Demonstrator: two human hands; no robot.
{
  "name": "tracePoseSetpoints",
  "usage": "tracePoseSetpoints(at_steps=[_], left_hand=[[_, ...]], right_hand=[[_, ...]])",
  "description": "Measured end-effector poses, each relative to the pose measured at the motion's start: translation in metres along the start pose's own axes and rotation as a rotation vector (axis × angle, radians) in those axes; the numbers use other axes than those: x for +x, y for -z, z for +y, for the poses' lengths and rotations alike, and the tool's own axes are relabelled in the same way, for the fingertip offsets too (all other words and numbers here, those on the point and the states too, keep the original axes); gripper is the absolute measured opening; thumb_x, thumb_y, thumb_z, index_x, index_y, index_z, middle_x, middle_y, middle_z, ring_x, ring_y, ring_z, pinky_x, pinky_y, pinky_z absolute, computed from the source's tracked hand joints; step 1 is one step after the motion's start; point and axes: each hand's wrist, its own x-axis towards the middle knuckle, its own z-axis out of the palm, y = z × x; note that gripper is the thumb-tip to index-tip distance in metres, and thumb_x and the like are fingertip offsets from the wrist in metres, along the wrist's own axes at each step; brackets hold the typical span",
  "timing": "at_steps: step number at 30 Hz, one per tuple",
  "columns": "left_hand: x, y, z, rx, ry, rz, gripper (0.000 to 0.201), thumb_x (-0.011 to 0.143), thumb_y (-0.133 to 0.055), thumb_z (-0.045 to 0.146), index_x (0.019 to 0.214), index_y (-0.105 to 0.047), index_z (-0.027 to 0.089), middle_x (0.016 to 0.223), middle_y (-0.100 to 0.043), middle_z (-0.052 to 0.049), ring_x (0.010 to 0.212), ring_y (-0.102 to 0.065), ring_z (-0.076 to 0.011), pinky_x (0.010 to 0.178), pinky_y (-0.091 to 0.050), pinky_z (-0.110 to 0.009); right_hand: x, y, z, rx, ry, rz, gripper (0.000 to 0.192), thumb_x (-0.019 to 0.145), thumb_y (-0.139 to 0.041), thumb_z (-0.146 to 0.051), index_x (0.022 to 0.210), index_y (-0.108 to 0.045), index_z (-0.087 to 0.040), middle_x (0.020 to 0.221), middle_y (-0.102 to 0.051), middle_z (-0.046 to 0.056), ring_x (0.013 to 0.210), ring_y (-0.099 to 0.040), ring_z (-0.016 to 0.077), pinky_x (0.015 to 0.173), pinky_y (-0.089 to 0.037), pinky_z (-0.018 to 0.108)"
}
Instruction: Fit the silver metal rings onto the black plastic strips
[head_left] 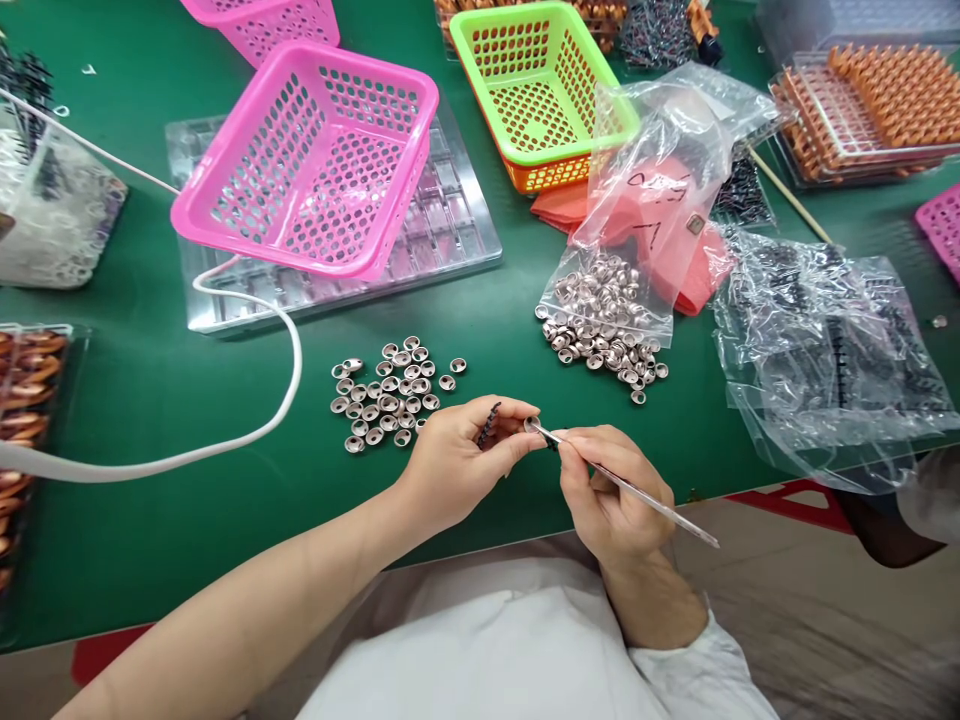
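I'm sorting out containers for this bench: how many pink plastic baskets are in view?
3. One pink basket tilted on the clear tray, another behind it at the top edge, a third cut off at the right edge. More may lie outside the frame.

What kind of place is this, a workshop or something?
Probably a small-parts assembly bench in a factory. Heaps of little metal caps lie on a green table, with plastic baskets and trays of copper coils around, while the right hand works with tweezers.
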Motion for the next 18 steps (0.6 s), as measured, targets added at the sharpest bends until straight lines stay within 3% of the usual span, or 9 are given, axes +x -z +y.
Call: tracePoseSetpoints(at_steps=[13, 18], left_hand=[[0.002, -0.001, -0.002, 0.044, 0.004, 0.015, 0.021, 0.082, -0.075, 0.031, 0.095, -0.074, 0.015, 0.072, -0.071, -0.001, 0.055, -0.06, -0.0102, 0.054, -0.051, -0.021], [0.004, 0.004, 0.007, 0.116, 0.042, -0.032, 0.027, 0.082, -0.074, 0.038, 0.099, -0.074, 0.016, 0.071, -0.071, -0.001, 0.054, -0.06, -0.0119, 0.053, -0.05, -0.023]], right_hand=[[0.001, 0.0, 0.001, -0.012, 0.005, -0.039, 0.041, 0.081, -0.069, 0.003, 0.113, -0.065, -0.021, 0.094, -0.076, 0.006, 0.081, -0.074, 0.0179, 0.066, -0.064, 0.033], [-0.002, -0.001, 0.001, 0.073, -0.079, 0.069, 0.037, 0.084, -0.067, -0.001, 0.112, -0.065, -0.025, 0.092, -0.076, 0.003, 0.078, -0.074, 0.0176, 0.059, -0.064, 0.031]])
